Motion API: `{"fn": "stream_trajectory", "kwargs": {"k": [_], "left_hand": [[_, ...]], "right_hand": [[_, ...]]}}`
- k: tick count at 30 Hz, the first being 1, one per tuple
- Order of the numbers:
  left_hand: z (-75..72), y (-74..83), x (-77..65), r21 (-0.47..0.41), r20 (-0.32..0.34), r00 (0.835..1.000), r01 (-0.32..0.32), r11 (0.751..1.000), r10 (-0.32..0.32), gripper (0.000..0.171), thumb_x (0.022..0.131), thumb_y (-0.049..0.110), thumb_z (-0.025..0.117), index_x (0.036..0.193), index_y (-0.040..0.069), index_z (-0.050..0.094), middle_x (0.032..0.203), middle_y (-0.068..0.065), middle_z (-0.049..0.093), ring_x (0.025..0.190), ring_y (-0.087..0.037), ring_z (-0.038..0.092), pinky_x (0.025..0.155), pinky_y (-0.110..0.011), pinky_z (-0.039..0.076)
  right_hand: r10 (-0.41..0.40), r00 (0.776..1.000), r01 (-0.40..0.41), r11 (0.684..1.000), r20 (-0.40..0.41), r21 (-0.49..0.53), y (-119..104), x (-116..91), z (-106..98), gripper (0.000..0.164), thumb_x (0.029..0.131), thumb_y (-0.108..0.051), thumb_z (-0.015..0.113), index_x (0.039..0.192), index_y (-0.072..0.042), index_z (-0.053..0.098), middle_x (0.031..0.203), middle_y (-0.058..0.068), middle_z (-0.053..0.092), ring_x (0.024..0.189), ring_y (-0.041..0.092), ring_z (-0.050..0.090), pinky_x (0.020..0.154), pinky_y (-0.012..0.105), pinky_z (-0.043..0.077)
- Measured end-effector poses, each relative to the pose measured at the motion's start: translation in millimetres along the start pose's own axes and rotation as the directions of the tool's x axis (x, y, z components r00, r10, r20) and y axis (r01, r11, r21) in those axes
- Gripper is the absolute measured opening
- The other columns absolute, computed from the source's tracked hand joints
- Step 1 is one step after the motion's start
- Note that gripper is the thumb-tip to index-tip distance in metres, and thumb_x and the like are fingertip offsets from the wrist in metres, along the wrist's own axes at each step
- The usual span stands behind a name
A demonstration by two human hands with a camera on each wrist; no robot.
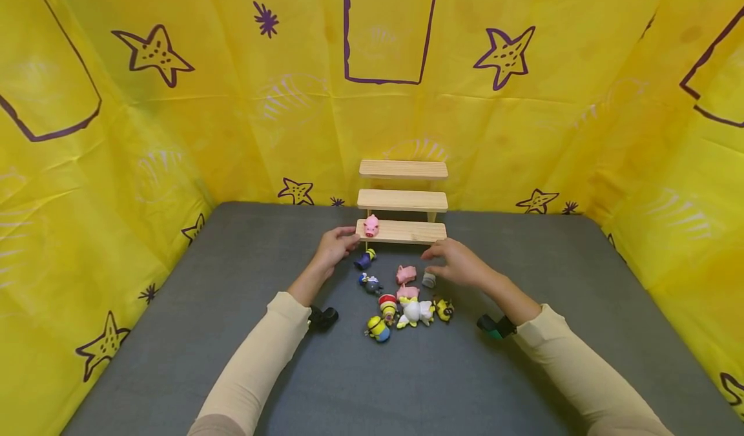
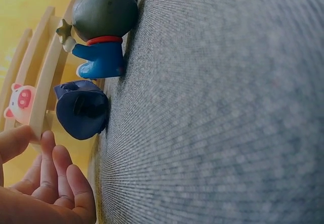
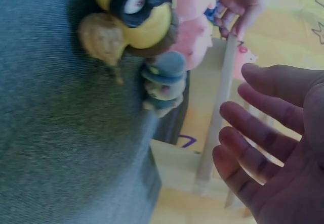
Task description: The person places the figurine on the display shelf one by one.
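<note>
A three-tier wooden display stand point(image 1: 403, 200) is at the back of the table, with a pink pig figure point(image 1: 371, 226) on the left of its lowest tier. My left hand point(image 1: 336, 247) pinches that tier's left end, thumb above and fingers below, as the left wrist view shows. Close by lies a dark blue figure point(image 2: 81, 110), next to a grey-headed figure point(image 2: 105, 19) in blue. My right hand point(image 1: 459, 263), fingers spread and holding nothing, is near the tier's right end. Beside it is a small figure with a grey-blue hat point(image 3: 164, 77).
In front of the stand lie two more pink pigs point(image 1: 406, 274), a white-and-yellow figure point(image 1: 414, 311), a red-and-yellow figure point(image 1: 387, 305), a blue-and-yellow minion point(image 1: 378, 329) and a goggled minion point(image 1: 444, 309). Yellow patterned cloth point(image 1: 290, 132) hangs behind and beside the grey table point(image 1: 407, 384).
</note>
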State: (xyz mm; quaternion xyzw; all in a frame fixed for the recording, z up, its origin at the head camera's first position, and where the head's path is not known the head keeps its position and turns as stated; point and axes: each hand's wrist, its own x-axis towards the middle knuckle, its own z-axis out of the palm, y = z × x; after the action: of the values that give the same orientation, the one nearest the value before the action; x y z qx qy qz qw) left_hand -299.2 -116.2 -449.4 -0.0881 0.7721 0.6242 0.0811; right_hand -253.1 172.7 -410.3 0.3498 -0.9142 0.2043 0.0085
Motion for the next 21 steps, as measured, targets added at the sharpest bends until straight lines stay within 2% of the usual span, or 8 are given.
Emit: {"fn": "stream_trajectory", "kwargs": {"k": [6,13,16,21], "left_hand": [[0.9,0.5,-1.1,0.004,-0.006,1.0,0.0,1.0,0.001,0.038,0.096,0.022,0.062,0.13,0.007,0.059,0.113,-0.014,0.069,0.095,-0.022,0.063,0.077,-0.027,0.047],[0.3,1.4,-1.9,0.005,-0.003,1.0,0.005,1.0,-0.005,0.037,0.096,0.022,0.061,0.131,0.007,0.059,0.115,-0.014,0.069,0.097,-0.023,0.062,0.078,-0.027,0.047],[0.1,1.3,-2.1,0.003,-0.002,1.0,0.003,1.0,-0.003,0.038,0.096,0.021,0.061,0.131,0.007,0.059,0.115,-0.015,0.069,0.097,-0.023,0.062,0.078,-0.027,0.047],[-0.2,1.1,-1.9,0.003,0.0,1.0,-0.002,1.0,0.002,0.038,0.096,0.021,0.062,0.131,0.006,0.058,0.114,-0.015,0.069,0.095,-0.022,0.062,0.078,-0.027,0.047]], "right_hand": [[-0.052,0.998,0.053,0.998,0.027,-0.023,4,-7,8,0.015,0.084,-0.008,0.072,0.099,-0.005,0.075,0.096,0.006,0.07,0.094,0.025,0.058,0.083,0.043,0.048],[-0.128,0.989,0.133,0.989,0.074,-0.071,7,-12,19,0.02,0.082,-0.005,0.072,0.1,-0.01,0.075,0.107,0.009,0.069,0.095,0.025,0.056,0.081,0.038,0.047],[-0.116,0.991,0.122,0.989,0.071,-0.081,7,-13,22,0.021,0.082,-0.003,0.071,0.101,-0.012,0.075,0.106,0.009,0.067,0.096,0.025,0.056,0.08,0.038,0.047],[-0.046,0.997,0.053,0.992,0.066,-0.117,4,-14,22,0.02,0.081,-0.006,0.073,0.1,-0.011,0.076,0.103,0.01,0.065,0.092,0.023,0.054,0.076,0.035,0.046]]}}
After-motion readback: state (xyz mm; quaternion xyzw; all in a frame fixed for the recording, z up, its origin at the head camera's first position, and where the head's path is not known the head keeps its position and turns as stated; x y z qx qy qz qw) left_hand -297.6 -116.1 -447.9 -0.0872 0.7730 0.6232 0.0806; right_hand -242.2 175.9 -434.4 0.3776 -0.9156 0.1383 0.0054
